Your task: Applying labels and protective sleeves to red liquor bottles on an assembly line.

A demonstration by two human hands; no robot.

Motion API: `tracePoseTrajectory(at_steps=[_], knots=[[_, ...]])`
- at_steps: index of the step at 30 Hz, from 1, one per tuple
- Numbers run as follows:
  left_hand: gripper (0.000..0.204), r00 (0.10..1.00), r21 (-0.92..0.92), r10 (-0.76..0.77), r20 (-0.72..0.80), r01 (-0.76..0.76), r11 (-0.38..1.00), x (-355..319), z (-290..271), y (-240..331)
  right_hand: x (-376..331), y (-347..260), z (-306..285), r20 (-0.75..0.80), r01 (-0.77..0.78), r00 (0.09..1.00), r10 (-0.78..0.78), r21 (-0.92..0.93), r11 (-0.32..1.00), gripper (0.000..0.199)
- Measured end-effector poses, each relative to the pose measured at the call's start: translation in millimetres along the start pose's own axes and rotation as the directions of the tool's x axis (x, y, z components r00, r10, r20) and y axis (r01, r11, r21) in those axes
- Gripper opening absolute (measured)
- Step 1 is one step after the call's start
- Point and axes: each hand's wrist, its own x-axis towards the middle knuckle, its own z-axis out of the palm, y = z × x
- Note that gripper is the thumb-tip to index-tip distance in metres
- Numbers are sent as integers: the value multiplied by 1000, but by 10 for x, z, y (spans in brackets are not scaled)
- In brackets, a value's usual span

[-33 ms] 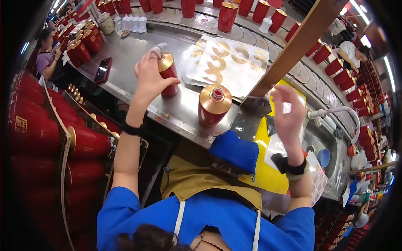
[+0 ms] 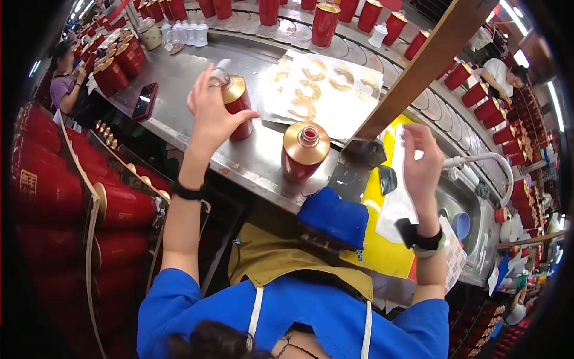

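My left hand spreads its fingers around the side of a red bottle with a gold shoulder. The thumb lies across the bottle's front, and a grey covering shows by the bottle's top. A second red bottle stands upright to the right, its neck uncapped. My right hand is raised over the yellow sheet, thumb and fingertips curled together in a ring; anything between them is too small to make out. White sheets bearing gold arc-shaped pieces lie behind the bottles.
A blue cloth pad lies at the table's front edge. A wooden post slants across the right side. Phone sits left, sink with a white faucet right. Behind, a conveyor carries red bottles. People stand at both sides.
My right hand has moved a little to the right. My left hand has shifted slightly left, its fingers more spread. The second bottle stands in the same place.
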Motion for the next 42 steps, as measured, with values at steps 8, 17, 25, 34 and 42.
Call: tracePoseTrajectory(at_steps=[8,17,25,34,42], knots=[[107,980,-880,182,75,-21,475,-524,252,872,-437,1421,141,519,-95,795,312,-402,911,41],[85,986,-844,21,165,130,520,-690,564,1009,-76,1350,-22,544,-345,686,483,-342,874,29],[88,993,-893,3,119,106,437,-683,721,1037,1210,1385,716,573,24,813,-103,142,990,25],[89,997,-922,-40,65,75,379,-772,824,997,1418,1101,2068,817,491,560,-134,-197,848,44],[87,995,-925,-66,69,88,368,-792,830,909,1213,1647,1255,902,423,431,-18,-184,887,27]])
